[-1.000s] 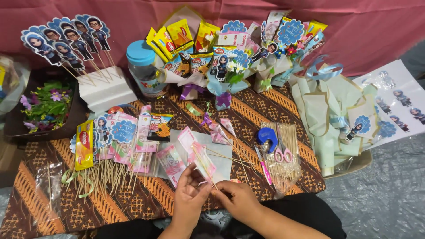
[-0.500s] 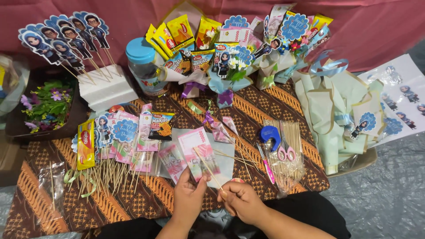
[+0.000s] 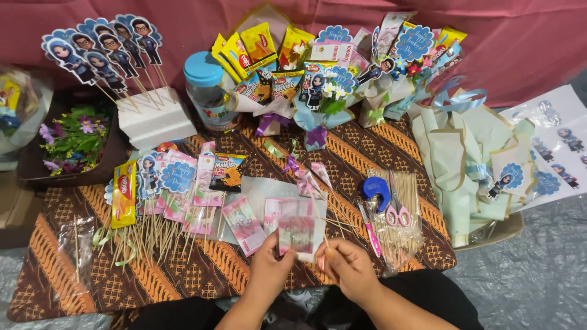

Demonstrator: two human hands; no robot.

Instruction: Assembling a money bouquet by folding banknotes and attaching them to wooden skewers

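Observation:
My left hand (image 3: pixel 269 269) and my right hand (image 3: pixel 347 269) hold a small clear plastic sleeve with a pink banknote (image 3: pixel 296 232) inside, upright just above the near table edge. A thin wooden skewer (image 3: pixel 326 241) sticks up beside my right fingers. More sleeved pink notes (image 3: pixel 243 224) lie flat on a white sheet just beyond my hands. To the left lies a fan of skewered notes, snack packets and cartoon toppers (image 3: pixel 168 189).
Pink scissors (image 3: pixel 397 209), a blue tape dispenser (image 3: pixel 373 189), a pink knife (image 3: pixel 367 229) and a bag of skewers (image 3: pixel 405 232) lie right of my hands. Snack bouquets (image 3: pixel 318 79), a blue-lidded jar (image 3: pixel 207 91), a foam block with toppers (image 3: pixel 156 116), folded green wrapping paper (image 3: pixel 465 165) and a flower tray (image 3: pixel 73 137) surround them on the batik cloth (image 3: pixel 92 275).
The sleeved note has come off the table sheet and now stands upright between both hands, closer to me. My hands have drawn slightly nearer together.

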